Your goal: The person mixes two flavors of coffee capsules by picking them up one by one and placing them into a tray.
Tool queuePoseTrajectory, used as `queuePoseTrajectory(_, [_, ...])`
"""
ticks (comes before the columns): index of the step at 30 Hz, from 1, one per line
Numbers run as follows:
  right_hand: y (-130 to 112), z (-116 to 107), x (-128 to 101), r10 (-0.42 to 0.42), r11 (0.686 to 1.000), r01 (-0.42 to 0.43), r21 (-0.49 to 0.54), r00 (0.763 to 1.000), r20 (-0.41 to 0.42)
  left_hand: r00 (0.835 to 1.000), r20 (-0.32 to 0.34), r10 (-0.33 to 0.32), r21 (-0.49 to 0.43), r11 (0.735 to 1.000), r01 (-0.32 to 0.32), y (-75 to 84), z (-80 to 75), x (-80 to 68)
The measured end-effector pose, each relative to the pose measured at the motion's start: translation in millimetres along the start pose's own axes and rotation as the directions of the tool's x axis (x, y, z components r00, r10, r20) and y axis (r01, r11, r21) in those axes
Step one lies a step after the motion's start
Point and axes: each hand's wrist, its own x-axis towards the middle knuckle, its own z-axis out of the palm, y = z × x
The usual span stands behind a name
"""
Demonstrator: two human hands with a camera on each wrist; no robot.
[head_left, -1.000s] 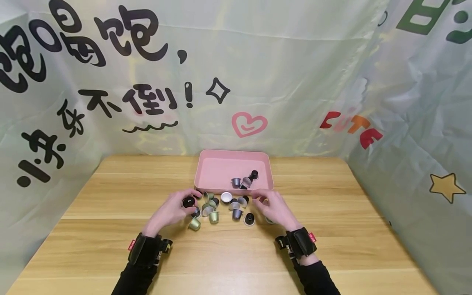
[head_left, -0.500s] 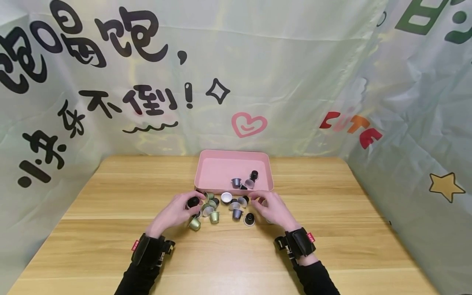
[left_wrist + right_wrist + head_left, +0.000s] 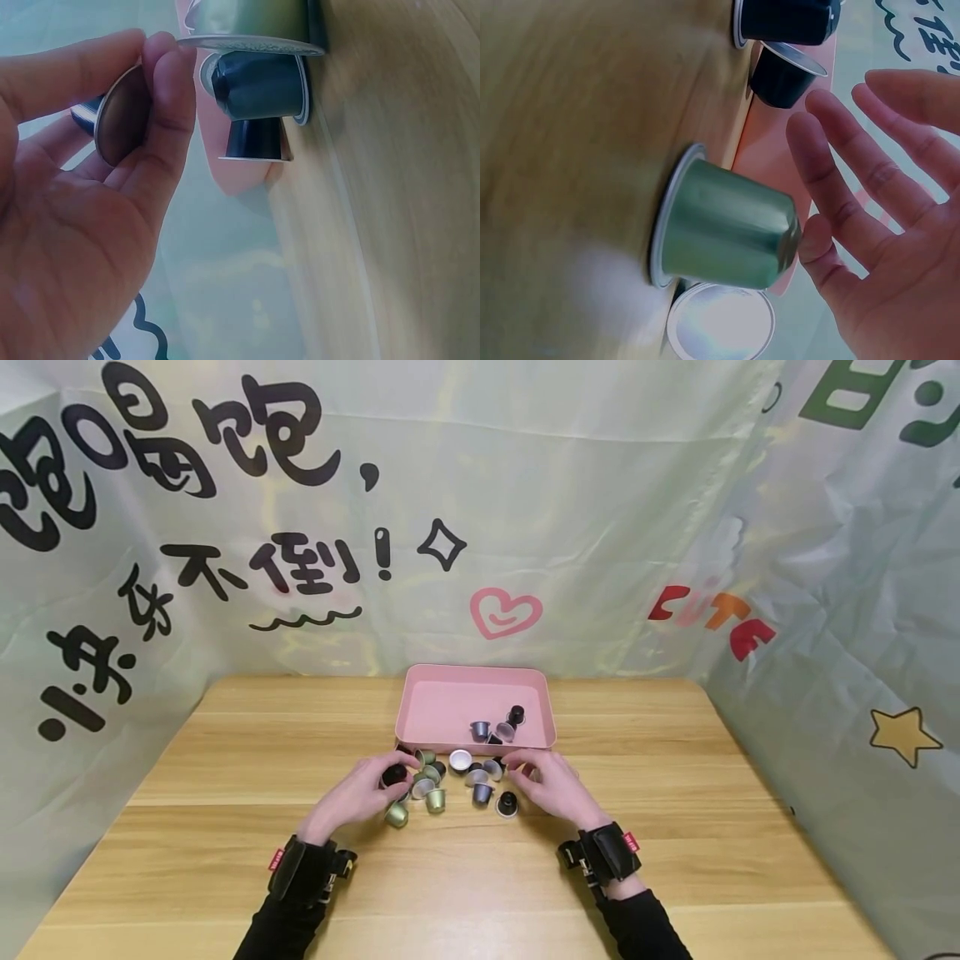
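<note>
The pale wooden table (image 3: 225, 827) carries a shallow pink rectangular tray (image 3: 450, 697) just beyond both hands, with a few small capsules lying in its near right part. Between the tray's near rim and the hands sits a loose scatter of small metal coffee capsules (image 3: 450, 781), green, silver and dark, some upright and some tipped over.

The left hand (image 3: 360, 793) lies at the left edge of that scatter and pinches a dark capsule with a silver foil lid (image 3: 124, 116) between thumb and fingertips; in the left wrist view its lid faces the palm, so its axis runs roughly across the fingers. The tray lies ahead and to the right of this hand.

The right hand (image 3: 551, 785) is at the right edge of the scatter, fingers spread and relaxed, holding nothing. A green metal capsule standing lid-down on the table (image 3: 724, 229) is just beside its thumb tip; whether they touch cannot be told. Its axis stands upright from the table, with the dome towards the palm.
</note>
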Motion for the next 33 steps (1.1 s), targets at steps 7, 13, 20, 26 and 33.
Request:
queuePoseTrajectory(7, [-0.8,0.1,-2.5,0.047,0.999,-0.046,-0.021,0.999,0.007,0.999,0.008,0.049,0.027,0.998,-0.049,1.2,1.7,-1.0])
queuePoseTrajectory(13, [-1.2,-0.7,-3.8,0.027,0.999,-0.026,-0.023,1.000,0.014,0.998,0.005,0.065,0.062,0.996,-0.065,2.1,2.9,-2.7])
queuePoseTrajectory(20, [-2.5,-1.4,-4.5,0.012,1.000,-0.012,0.001,1.000,0.029,0.999,-0.009,0.042,0.051,0.998,-0.042,2.0,3.8,-3.5])
queuePoseTrajectory(26, [-3.2,-2.4,-4.2,-0.004,1.000,0.004,0.023,1.000,0.023,0.999,-0.034,-0.015,0.013,1.000,0.016,3.3,3.6,-3.7])
queuePoseTrajectory(33, [-2.4,-2.0,-3.5,0.008,1.000,-0.008,0.018,1.000,0.001,0.996,-0.045,-0.072,-0.021,0.997,0.071,3.3,2.8,-4.0])
